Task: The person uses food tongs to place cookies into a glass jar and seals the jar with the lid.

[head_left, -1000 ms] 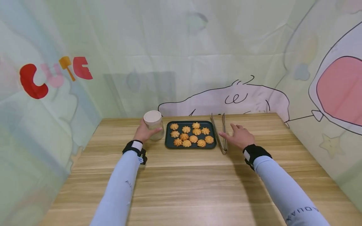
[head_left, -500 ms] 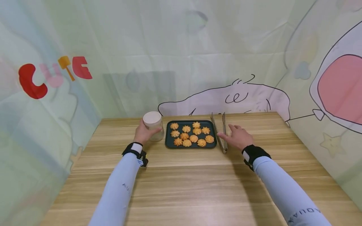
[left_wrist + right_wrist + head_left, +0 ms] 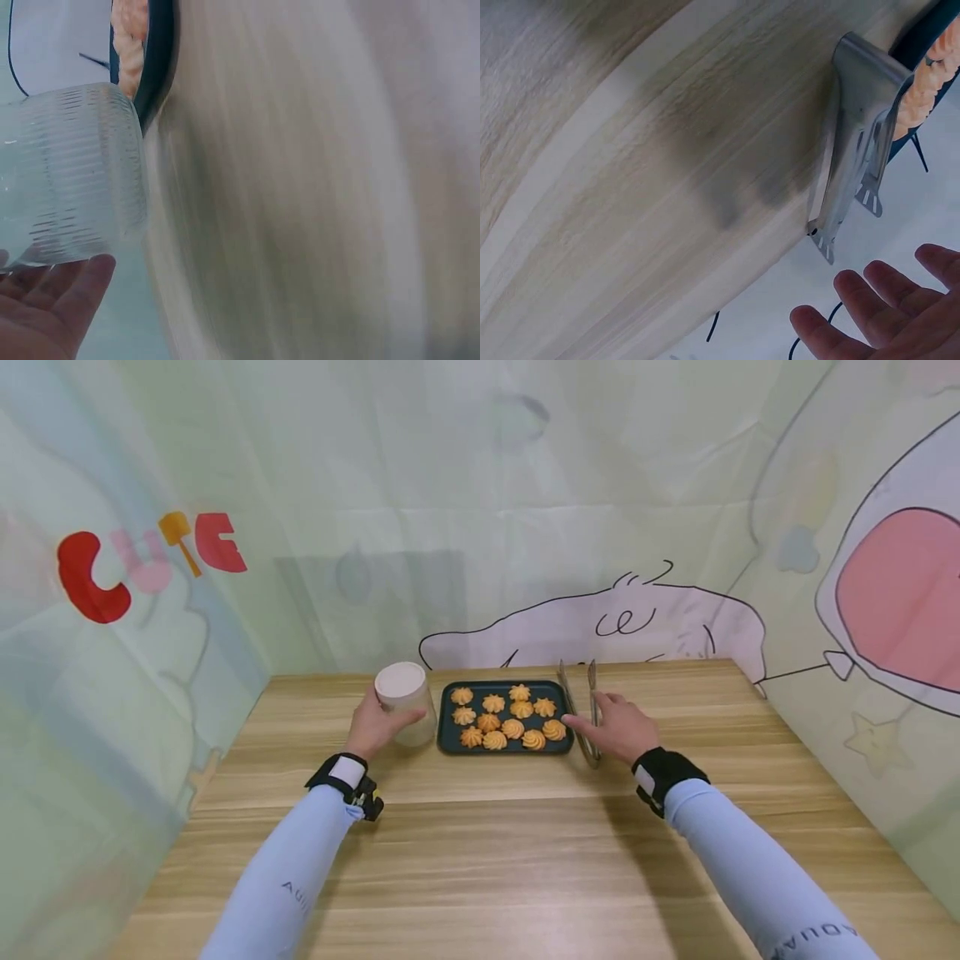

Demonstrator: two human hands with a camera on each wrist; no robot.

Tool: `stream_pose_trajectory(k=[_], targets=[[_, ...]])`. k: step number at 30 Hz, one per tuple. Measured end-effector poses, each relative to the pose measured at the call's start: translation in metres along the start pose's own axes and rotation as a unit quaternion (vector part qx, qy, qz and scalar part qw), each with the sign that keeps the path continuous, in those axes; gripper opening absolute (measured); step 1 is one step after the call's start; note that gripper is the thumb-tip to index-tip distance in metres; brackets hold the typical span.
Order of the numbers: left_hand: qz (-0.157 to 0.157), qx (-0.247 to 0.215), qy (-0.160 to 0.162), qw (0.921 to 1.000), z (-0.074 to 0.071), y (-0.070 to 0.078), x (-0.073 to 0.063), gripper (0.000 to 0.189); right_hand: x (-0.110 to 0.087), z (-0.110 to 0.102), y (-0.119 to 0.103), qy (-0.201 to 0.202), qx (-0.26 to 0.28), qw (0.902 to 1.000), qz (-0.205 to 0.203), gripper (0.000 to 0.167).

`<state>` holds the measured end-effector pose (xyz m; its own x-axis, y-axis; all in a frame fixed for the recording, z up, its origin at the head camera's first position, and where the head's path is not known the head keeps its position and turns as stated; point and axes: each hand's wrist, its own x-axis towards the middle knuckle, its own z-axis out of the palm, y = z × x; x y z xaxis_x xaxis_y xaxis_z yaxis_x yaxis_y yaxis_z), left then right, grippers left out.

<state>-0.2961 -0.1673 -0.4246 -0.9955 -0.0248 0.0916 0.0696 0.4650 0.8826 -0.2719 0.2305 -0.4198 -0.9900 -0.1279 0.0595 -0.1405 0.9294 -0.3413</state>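
Observation:
A clear ribbed jar with a white lid stands left of the tray. My left hand grips its side, thumb across the front and fingers behind; whether the base touches the table I cannot tell. Metal tongs lie along the tray's right side with their arms spread apart. Over them hovers my right hand, fingers stretched out and apart, holding nothing. In the right wrist view those fingers show beyond the tips of the tongs.
Between the hands lies a dark tray bearing several golden piped cookies. The wooden table meets a printed cloth backdrop at the back and sides.
My left hand and the jar have shifted slightly toward me and to the left. My right hand has moved left, from beside the tongs to over them.

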Motion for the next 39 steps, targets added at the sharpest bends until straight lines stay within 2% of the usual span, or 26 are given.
stream_pose_trajectory(k=[8, 17, 27, 32, 35, 39], targets=[[0.011, -0.016, -0.024, 0.9995, 0.006, 0.003, -0.024, 0.097, -0.009, 0.003, -0.009, 0.005, 0.006, 1.0000, -0.002, 0.094], [0.024, -0.029, -0.070, 0.9968, 0.026, 0.016, -0.049, 0.099, -0.019, 0.016, -0.026, 0.021, 0.026, 0.9988, -0.035, 0.089], [0.095, 0.021, -0.073, 0.9926, 0.044, 0.035, -0.064, 0.097, -0.029, 0.021, -0.061, 0.026, 0.068, 0.9956, -0.059, 0.085], [0.141, 0.093, -0.075, 0.9828, 0.053, 0.042, -0.070, 0.095, -0.034, 0.022, -0.078, 0.016, 0.109, 0.9921, -0.060, 0.083], [0.172, 0.144, -0.072, 0.9718, 0.058, 0.048, -0.075, 0.094, -0.038, 0.019, -0.090, 0.018, 0.147, 0.9874, -0.055, 0.081], [0.196, 0.204, -0.075, 0.9561, 0.063, 0.055, -0.080, 0.092, -0.042, 0.017, -0.105, 0.011, 0.194, 0.9797, -0.048, 0.082]])
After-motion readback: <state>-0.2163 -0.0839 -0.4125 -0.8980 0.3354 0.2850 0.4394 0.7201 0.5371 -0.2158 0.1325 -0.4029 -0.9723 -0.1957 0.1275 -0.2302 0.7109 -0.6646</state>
